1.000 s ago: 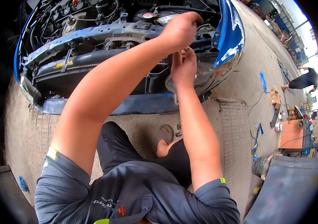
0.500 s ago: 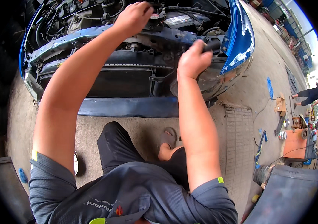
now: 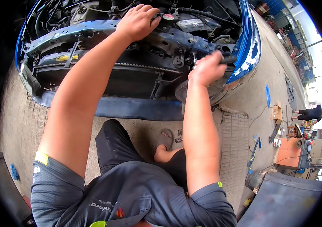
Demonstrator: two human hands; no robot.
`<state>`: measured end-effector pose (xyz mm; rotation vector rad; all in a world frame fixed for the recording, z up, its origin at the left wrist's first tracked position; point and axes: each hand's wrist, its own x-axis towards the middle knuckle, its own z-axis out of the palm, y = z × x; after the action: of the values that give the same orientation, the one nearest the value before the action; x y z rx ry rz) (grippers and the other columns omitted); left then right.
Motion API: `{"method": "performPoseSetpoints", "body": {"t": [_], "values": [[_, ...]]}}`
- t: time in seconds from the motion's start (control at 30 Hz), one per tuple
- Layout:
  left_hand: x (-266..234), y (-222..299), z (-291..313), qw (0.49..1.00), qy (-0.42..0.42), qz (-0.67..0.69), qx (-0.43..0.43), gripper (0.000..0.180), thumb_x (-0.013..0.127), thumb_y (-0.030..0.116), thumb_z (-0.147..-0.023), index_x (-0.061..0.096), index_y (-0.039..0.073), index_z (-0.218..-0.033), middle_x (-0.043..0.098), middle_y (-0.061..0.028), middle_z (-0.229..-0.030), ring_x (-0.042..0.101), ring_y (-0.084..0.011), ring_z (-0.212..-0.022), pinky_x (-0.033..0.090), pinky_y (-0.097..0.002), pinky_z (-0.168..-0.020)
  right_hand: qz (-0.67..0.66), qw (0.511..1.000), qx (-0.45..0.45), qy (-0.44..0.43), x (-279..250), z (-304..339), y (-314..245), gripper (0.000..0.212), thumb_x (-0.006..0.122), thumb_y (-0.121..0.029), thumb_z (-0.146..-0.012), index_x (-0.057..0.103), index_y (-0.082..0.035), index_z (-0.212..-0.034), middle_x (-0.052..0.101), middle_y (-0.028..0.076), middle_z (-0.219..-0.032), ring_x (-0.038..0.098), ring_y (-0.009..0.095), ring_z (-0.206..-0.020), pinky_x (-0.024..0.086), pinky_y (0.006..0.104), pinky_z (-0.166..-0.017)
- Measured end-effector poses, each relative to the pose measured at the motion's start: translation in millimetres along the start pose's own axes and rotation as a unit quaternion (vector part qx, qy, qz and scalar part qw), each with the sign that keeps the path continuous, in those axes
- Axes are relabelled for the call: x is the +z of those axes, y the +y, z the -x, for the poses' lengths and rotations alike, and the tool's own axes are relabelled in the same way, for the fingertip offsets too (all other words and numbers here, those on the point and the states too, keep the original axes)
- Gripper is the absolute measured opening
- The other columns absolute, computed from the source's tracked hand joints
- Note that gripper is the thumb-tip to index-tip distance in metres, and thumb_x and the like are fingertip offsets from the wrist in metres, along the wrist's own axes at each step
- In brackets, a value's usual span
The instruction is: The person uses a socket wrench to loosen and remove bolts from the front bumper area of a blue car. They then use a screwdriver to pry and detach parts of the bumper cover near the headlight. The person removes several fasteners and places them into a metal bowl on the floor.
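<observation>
In front of me is the bare front end of a blue car, its upper crossbar (image 3: 92, 32) running across above the radiator (image 3: 130, 81). My left hand (image 3: 138, 22) rests palm down by this crossbar, fingers apart, beside a round cap with a red and white label (image 3: 168, 17). My right hand (image 3: 207, 69) is closed round a tool with a black handle (image 3: 229, 59), near the crossbar's right end above the headlight (image 3: 202, 92). A shiny metal piece (image 3: 195, 60) shows beside that hand. Blur hides the tool's exact kind.
A battery (image 3: 195, 25) sits behind the crossbar. Below the radiator runs a dark bumper beam (image 3: 138, 109). A floor grate (image 3: 233, 140) lies to the right. Farther right are a cardboard box (image 3: 277, 112), an orange-topped table (image 3: 287, 153) and another person (image 3: 310, 112).
My right hand has shifted right and down with the black-handled tool. My left hand's fingers have spread from a more curled pose. The whole view has turned slightly.
</observation>
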<state>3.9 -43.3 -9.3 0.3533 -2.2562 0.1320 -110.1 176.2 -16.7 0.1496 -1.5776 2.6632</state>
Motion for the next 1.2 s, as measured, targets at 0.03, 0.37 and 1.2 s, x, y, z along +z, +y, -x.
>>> {"method": "performPoseSetpoints", "body": {"t": [0.03,0.37,1.2], "values": [[0.9,-0.6,0.1,1.0,-0.013,-0.004,-0.01,0.036,0.057,0.036,-0.1,0.066,0.009,-0.123,0.066,-0.0095,-0.12,0.058,-0.0301,-0.12,0.045,-0.0425,-0.105,0.25,0.937,-0.233,-0.08,-0.7,10.0,2.8,0.022,0.061,-0.021,-0.098,0.054,-0.004,-0.088,0.062,0.006,-0.066,0.06,0.021,-0.054,0.048,0.0372,-0.052],[-2.3,-0.6,0.8,0.999,-0.038,-0.008,-0.026,0.038,0.055,0.038,-0.101,0.066,0.011,-0.126,0.066,-0.0077,-0.123,0.056,-0.029,-0.124,0.043,-0.0415,-0.109,-0.077,0.991,0.097,0.057,0.6,-1.1,-1.7,0.022,0.059,-0.023,-0.099,0.052,-0.004,-0.089,0.052,0.001,-0.069,0.047,0.012,-0.053,0.041,0.0287,-0.049],[-2.5,3.9,0.2,0.999,-0.031,-0.012,-0.012,0.039,0.056,0.039,-0.101,0.065,0.011,-0.126,0.067,-0.0076,-0.121,0.058,-0.0288,-0.121,0.044,-0.0419,-0.106,-0.062,0.995,0.067,0.048,6.4,5.1,-0.6,0.025,0.067,-0.027,-0.098,0.053,-0.006,-0.096,0.05,0.001,-0.065,0.049,0.011,-0.05,0.04,0.0266,-0.046]]}}
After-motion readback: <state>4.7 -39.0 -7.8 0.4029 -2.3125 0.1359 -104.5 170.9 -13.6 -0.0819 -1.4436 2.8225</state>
